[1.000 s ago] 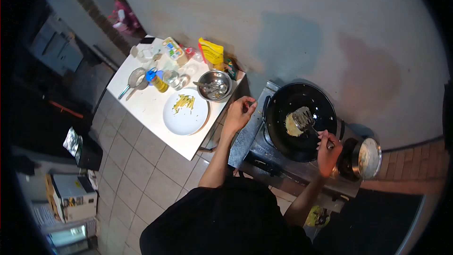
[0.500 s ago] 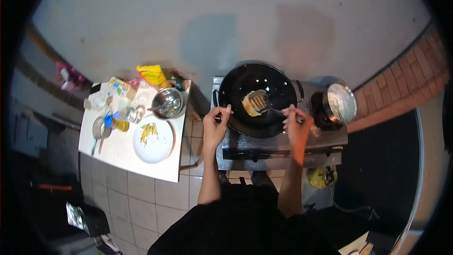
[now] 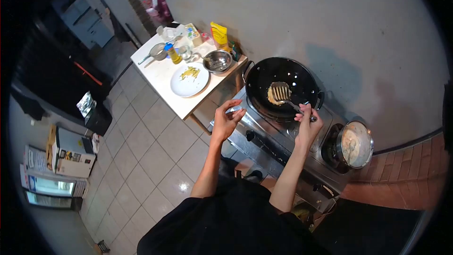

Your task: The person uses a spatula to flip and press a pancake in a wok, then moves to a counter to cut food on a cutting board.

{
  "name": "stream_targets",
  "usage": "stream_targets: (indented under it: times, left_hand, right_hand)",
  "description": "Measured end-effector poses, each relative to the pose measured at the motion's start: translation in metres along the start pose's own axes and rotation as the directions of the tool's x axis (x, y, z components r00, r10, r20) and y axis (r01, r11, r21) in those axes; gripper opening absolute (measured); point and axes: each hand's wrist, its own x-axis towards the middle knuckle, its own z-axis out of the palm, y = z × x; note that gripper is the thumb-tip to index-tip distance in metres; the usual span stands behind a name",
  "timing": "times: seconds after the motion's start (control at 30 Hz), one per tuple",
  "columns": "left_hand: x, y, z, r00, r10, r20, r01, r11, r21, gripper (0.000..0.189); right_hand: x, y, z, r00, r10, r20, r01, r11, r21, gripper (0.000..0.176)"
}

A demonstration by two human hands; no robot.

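Note:
A black wok [image 3: 302, 75] with two side handles sits on the steel gas stove [image 3: 264, 148]. My right hand [image 3: 308, 126] grips the handle of a slotted metal turner [image 3: 281, 91]. The turner's head lies over a pale, lightly browned flat piece of food [image 3: 271, 96] in the wok and hides part of it. To the left, in front of the wok's near-left side, my left hand [image 3: 227, 119] hovers over the stove's edge. Its fingers are bent but apart, holding nothing.
On the table [image 3: 153, 82] at left are a white plate [image 3: 188, 86] with yellow-green strips, a steel bowl [image 3: 218, 67], an oil bottle [image 3: 174, 56] and a strainer [image 3: 158, 52]. A metal pot [image 3: 364, 153] stands on the right burner.
The view has swung left, showing more floor. My left hand has come away from the wok's rim and its fingers have spread. My right hand still holds the turner over the food.

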Motion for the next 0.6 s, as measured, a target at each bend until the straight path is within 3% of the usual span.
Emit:
stream_targets:
  times: [0.17, 0.23, 0.37, 0.43, 0.6]
  left_hand:
    - [-0.01, 0.013, 0.007, 0.996, 0.061, -0.059, -0.058, 0.997, 0.049, 0.03]
    - [-0.016, 0.012, 0.01, 0.999, -0.011, -0.047, 0.012, 1.0, 0.017, 0.024]
    - [-0.023, 0.013, 0.012, 0.999, -0.035, -0.028, 0.035, 0.999, 0.01, 0.019]
    - [-0.027, 0.009, 0.01, 0.998, 0.043, -0.037, -0.041, 0.998, 0.053, 0.018]
    - [-0.025, 0.0, -0.002, 0.999, -0.025, -0.039, 0.028, 0.998, 0.062, 0.023]
  right_hand:
    - [-0.011, -0.013, -0.004, 0.998, 0.03, 0.062, -0.034, 0.997, 0.073, 0.025]
    - [-0.011, -0.015, -0.01, 0.997, 0.028, 0.068, -0.034, 0.996, 0.081, 0.024]
    - [-0.01, -0.015, -0.019, 0.996, -0.045, 0.077, 0.044, 0.999, 0.02, 0.024]
    - [-0.008, -0.008, -0.021, 0.996, -0.051, 0.073, 0.053, 0.998, -0.021, 0.023]
    - [0.01, -0.007, -0.022, 0.992, -0.052, 0.112, 0.058, 0.997, -0.054, 0.023]
